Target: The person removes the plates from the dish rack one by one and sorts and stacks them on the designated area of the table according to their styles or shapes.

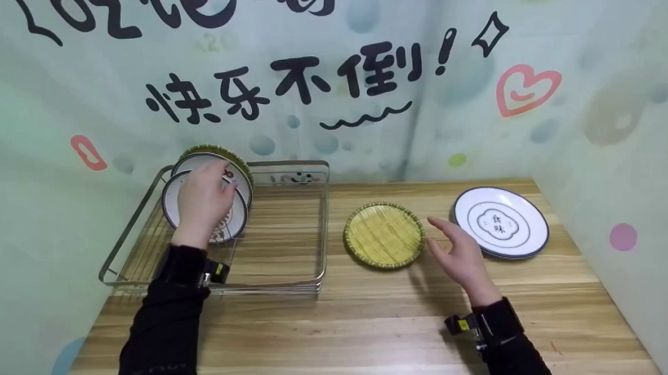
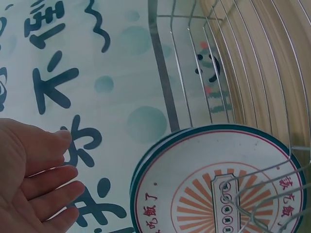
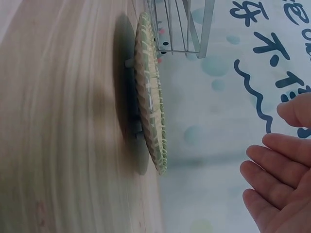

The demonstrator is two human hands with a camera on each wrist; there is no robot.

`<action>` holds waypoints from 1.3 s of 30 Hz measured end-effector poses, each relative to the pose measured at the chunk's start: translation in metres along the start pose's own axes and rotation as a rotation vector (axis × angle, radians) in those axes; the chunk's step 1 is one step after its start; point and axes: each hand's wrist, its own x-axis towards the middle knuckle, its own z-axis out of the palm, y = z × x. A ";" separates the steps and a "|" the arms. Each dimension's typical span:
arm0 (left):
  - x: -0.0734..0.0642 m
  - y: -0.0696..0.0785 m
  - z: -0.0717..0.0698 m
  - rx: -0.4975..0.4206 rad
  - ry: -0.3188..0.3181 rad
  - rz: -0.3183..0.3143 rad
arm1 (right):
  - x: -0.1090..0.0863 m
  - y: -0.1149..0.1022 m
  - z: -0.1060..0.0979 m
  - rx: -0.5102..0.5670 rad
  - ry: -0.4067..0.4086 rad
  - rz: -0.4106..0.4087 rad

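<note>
My left hand (image 1: pixel 203 199) is over the left side of a wire rack (image 1: pixel 323 227), in front of plates standing on edge. The left wrist view shows its fingers loosely bent and holding nothing, beside a white plate (image 2: pixel 163 194) with a dark green rim and an orange sunburst print. Behind that plate stand another white plate (image 1: pixel 246 187) and a green woven-look plate (image 1: pixel 208 149). My right hand (image 1: pixel 460 255) hovers with fingers relaxed, between a round green woven-look plate (image 1: pixel 384 236) and white plates at the right. It holds nothing; its fingertips are near the green plate's right edge.
Stacked white plates (image 1: pixel 524 224) with dark blue rims lie at the right back of the wooden table (image 1: pixel 341 345). A printed cloth backdrop (image 1: pixel 286 122) rises right behind the rack. The rack's wire sides stand up around the upright plates.
</note>
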 end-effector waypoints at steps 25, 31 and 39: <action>0.015 -0.016 0.025 0.151 -0.027 0.053 | 0.001 0.002 0.007 -0.016 -0.007 -0.067; 0.014 -0.023 0.030 0.158 -0.058 0.044 | 0.003 -0.001 0.008 -0.020 -0.020 -0.072; 0.017 -0.023 0.032 0.189 -0.067 0.054 | 0.005 -0.001 0.007 -0.022 -0.034 -0.076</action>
